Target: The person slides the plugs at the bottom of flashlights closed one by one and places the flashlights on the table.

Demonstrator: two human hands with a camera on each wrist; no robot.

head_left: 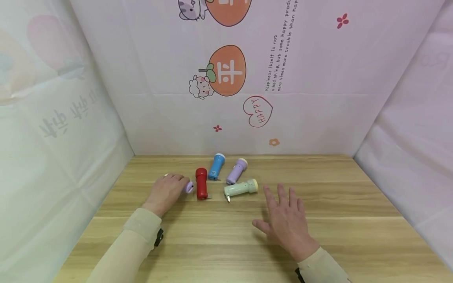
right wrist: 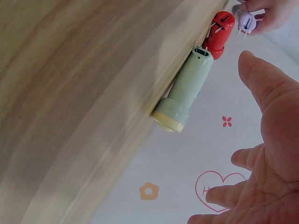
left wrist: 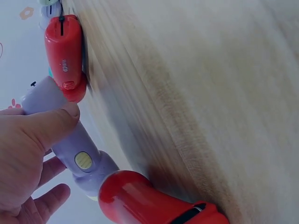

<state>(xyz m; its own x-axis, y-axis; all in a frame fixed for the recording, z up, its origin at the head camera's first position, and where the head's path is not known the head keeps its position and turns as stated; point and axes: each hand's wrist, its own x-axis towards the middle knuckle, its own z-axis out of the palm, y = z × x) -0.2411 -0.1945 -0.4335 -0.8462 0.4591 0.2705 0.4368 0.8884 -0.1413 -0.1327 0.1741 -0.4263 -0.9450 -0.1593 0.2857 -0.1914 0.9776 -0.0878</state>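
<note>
My left hand [head_left: 167,193] grips a purple flashlight [left wrist: 77,142], thumb along its body; in the head view mostly its prong end [head_left: 189,187] shows past the fingers. Just right of it on the table lies a red flashlight [head_left: 201,184]. The left wrist view has another red flashlight [left wrist: 149,200] beside the held one's head, hidden in the head view. My right hand [head_left: 287,220], fingers spread and holding nothing, is right of a pale green flashlight [head_left: 240,188] with its metal prongs folded out.
Behind the green one lie a second purple flashlight [head_left: 236,171] and a blue flashlight [head_left: 216,167]. The wooden table [head_left: 219,243] ends at a printed white cloth [head_left: 159,125] at the back, with cloth walls on both sides.
</note>
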